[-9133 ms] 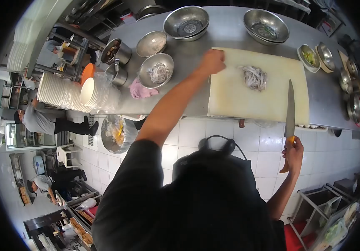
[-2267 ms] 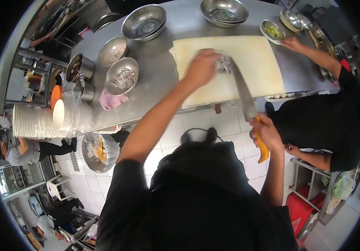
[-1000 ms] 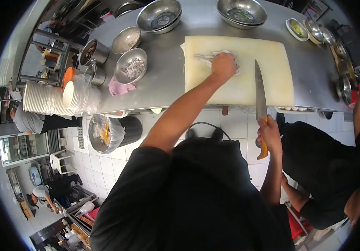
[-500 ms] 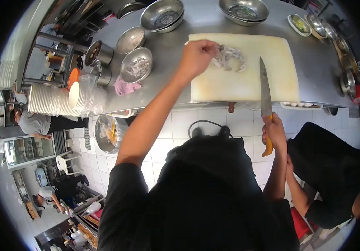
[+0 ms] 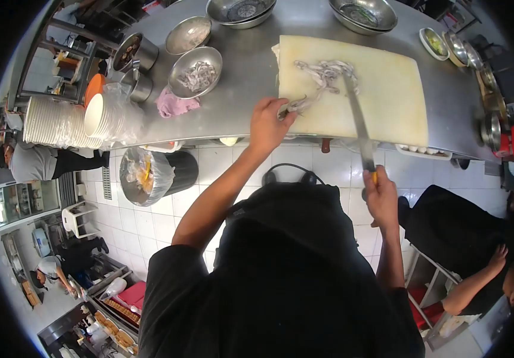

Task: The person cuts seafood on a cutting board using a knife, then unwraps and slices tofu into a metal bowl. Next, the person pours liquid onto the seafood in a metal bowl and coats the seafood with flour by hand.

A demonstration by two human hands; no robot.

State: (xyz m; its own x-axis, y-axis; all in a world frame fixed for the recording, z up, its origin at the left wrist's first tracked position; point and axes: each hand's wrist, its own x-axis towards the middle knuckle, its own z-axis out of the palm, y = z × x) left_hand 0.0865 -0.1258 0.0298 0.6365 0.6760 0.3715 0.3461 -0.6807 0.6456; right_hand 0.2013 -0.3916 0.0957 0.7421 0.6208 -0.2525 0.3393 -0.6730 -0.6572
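A pale cutting board (image 5: 382, 113) lies on the steel counter, with a loose heap of greyish-white strips (image 5: 323, 73) on its upper left part. At the board's left lower edge, my left hand (image 5: 270, 125) pinches a small bunch of the strips (image 5: 298, 105). My right hand (image 5: 381, 194) is closed round the handle of a long knife (image 5: 359, 122). The blade points away from me over the board, its tip at the right side of the heap. Left of the board, a metal bowl (image 5: 176, 83) holds more strips (image 5: 198, 76).
More metal bowls (image 5: 170, 43) stand along the counter (image 5: 236, 95). A pink cloth (image 5: 176, 102) and stacked white containers (image 5: 54, 122) lie left. A lined bin (image 5: 164, 182) stands below. At the right is a co-worker in black (image 5: 454, 230); others work at the far left.
My left hand has drawn a bunch of strips from the heap down to the board's lower left edge. The knife has swung left, its tip now at the heap.
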